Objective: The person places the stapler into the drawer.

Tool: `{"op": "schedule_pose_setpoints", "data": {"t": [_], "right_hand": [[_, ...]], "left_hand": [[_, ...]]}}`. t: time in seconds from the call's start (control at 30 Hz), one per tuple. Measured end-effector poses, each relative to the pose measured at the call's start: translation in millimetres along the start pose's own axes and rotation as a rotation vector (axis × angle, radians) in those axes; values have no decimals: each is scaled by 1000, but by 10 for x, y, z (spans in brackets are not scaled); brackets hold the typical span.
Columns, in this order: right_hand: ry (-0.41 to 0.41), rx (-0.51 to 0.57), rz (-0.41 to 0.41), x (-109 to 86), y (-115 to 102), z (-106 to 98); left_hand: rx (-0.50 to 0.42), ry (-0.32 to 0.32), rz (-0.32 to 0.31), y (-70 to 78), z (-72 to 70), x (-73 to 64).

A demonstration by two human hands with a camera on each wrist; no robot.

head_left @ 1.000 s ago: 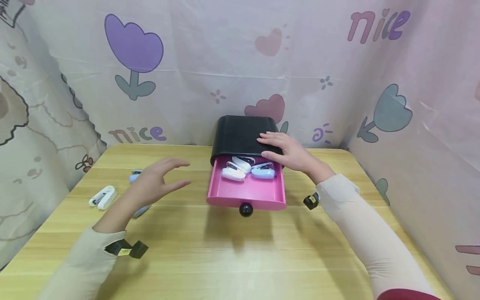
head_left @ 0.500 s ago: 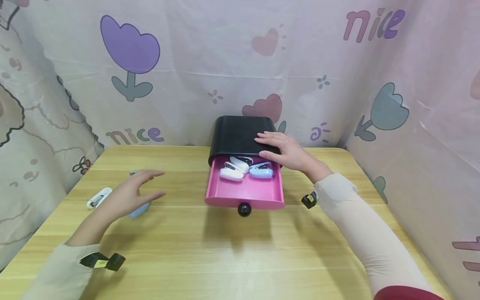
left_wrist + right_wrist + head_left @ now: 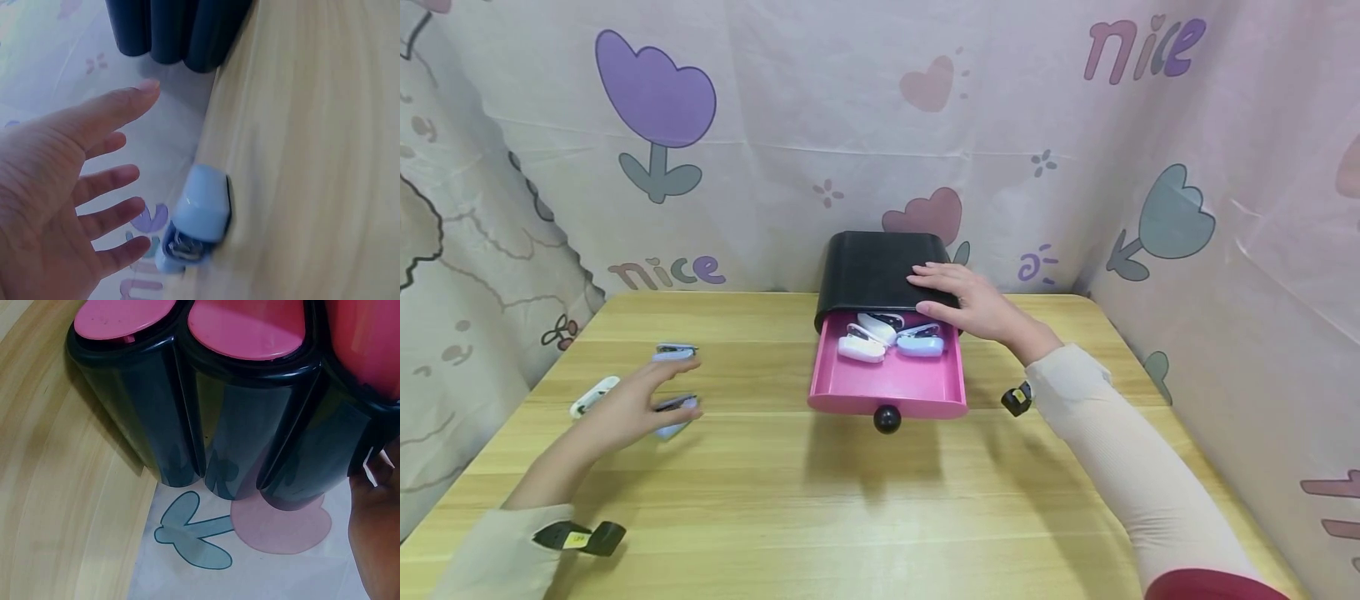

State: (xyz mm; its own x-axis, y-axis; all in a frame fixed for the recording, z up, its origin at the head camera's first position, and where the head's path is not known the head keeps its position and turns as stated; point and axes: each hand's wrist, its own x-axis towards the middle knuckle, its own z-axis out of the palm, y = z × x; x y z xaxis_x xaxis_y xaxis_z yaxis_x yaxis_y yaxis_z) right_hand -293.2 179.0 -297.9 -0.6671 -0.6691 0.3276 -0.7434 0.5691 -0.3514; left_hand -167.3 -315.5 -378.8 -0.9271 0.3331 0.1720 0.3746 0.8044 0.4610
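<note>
Looks like left hand (image 3: 625,410) is our closer one: fingers loose, nothing held. Nearer blue stapler (image 3: 668,431) lies on table (image 3: 745,517), right by its thumb, long axis slanting away to right; contact, we can't tell. Farther blue stapler (image 3: 673,355) sits just past fingers, crosswise. Our right hand (image 3: 973,304), well apart, rests flattish on black drawer unit (image 3: 876,268), gripping nothing.

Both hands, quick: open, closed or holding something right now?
Left hand: open, holding nothing, near a blue stapler.
Right hand: open, resting on the black cabinet.
</note>
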Motion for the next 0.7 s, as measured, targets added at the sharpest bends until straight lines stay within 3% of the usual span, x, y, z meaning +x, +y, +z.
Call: {"op": "schedule_pose_setpoints", "data": {"t": [0.23,0.53,0.7], "right_hand": [[-3,1,3,-5,9,5],[2,4,2,2,18,12],[3,2,4,3,20,14]], "left_hand": [[-33,-43,-39,-140,57,-98],[-14,-22,45,-265,121,-149],[12,-38,27,-286,144,-173]]}}
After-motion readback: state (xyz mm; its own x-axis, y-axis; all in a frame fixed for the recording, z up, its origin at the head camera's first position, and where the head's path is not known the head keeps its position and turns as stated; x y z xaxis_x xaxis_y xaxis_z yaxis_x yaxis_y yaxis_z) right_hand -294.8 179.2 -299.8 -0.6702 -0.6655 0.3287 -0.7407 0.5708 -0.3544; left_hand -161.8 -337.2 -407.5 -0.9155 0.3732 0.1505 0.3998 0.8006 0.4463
